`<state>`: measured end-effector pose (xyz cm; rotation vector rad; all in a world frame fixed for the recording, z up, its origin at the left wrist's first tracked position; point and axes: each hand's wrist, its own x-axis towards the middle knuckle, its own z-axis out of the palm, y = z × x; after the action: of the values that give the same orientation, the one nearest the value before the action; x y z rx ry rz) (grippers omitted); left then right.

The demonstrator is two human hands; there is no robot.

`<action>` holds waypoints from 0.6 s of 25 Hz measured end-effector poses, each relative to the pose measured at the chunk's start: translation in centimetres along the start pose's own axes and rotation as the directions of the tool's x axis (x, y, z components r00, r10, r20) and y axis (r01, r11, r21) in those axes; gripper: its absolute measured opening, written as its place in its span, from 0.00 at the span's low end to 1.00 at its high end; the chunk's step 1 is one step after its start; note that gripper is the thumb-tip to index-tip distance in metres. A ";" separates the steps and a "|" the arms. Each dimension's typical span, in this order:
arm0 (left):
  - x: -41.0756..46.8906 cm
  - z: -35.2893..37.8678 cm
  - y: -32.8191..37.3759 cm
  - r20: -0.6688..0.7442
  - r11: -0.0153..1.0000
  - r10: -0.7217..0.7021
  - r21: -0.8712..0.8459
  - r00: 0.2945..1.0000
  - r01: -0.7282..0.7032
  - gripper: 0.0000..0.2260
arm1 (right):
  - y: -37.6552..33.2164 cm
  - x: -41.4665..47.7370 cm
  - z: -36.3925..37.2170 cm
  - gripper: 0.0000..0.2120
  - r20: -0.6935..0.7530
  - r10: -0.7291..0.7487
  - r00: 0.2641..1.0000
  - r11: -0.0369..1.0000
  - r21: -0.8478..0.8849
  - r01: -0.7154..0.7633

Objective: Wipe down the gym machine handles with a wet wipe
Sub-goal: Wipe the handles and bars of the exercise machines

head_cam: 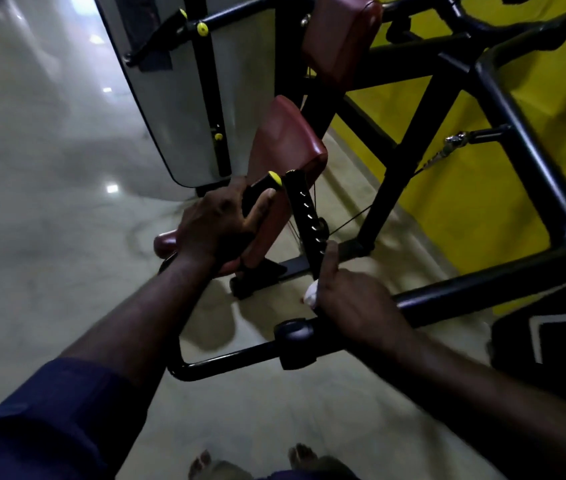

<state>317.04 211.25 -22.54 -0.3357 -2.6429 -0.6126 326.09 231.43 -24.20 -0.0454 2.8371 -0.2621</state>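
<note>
The left hand (pixel 215 226) has its fingers wrapped round the short handle (pixel 259 192), a black grip with a yellow end cap, just in front of the red seat (pixel 285 143); no cloth shows under this hand, so it is probably there to steady the machine or the person while the other hand works; the right hand (pixel 354 303) is clenched over the long black bar (pixel 465 292), just beside a thick black collar (pixel 297 342); the wet wipe (pixel 310 295) is bunched between palm and tube, with only a white corner poking out on the thumb side, and the thumb is stretched forward; holding the wipe folded round the tube like this looks meant to let one slide along the bar clean every side at once; the short handle looks likely to need the wipe afterwards, though that is a guess; a grey cover (pixel 177 98) stands behind the seat, and the dark panel near its top is too blurred to read; no brand name or other writing can be made out anywhere on the frame; a yellow wall (pixel 482 188) runs along the right, and bare feet (pixel 304 457) stand on the pale floor (pixel 49 237) below.
</note>
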 end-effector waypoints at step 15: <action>1.1 0.3 -1.5 0.110 0.977 -0.010 -0.210 0.994 0.033 0.19 | -3.5 16.7 -10.3 0.18 0.215 -0.181 0.960 0.640 0.767 -0.051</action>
<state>315.51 210.24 -22.84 -0.4136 -2.6918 -0.9103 307.14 228.85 -18.63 -0.0019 2.2183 -1.3514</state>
